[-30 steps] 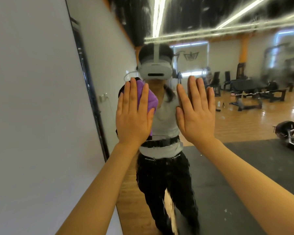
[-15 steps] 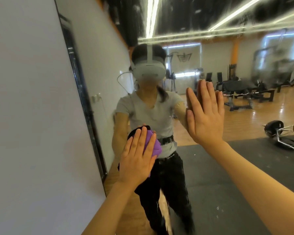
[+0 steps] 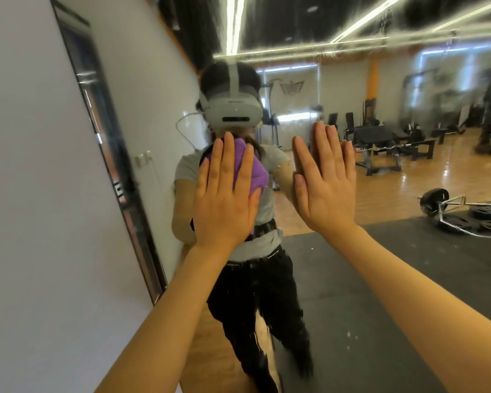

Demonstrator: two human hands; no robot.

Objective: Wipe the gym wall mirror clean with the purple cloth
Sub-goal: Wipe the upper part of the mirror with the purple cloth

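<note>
Purple cloth (image 3: 248, 168) sits just left of the frame's centre, pressed flat against the mirror (image 3: 380, 251) under my left hand (image 3: 224, 202), fingers straight and spread. My right hand (image 3: 328, 180) lies open against the glass beside it at centre, holding nothing.

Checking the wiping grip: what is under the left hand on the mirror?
The purple cloth, pressed flat against the mirror by the left hand. Its upper right part shows; the rest is covered.
</note>
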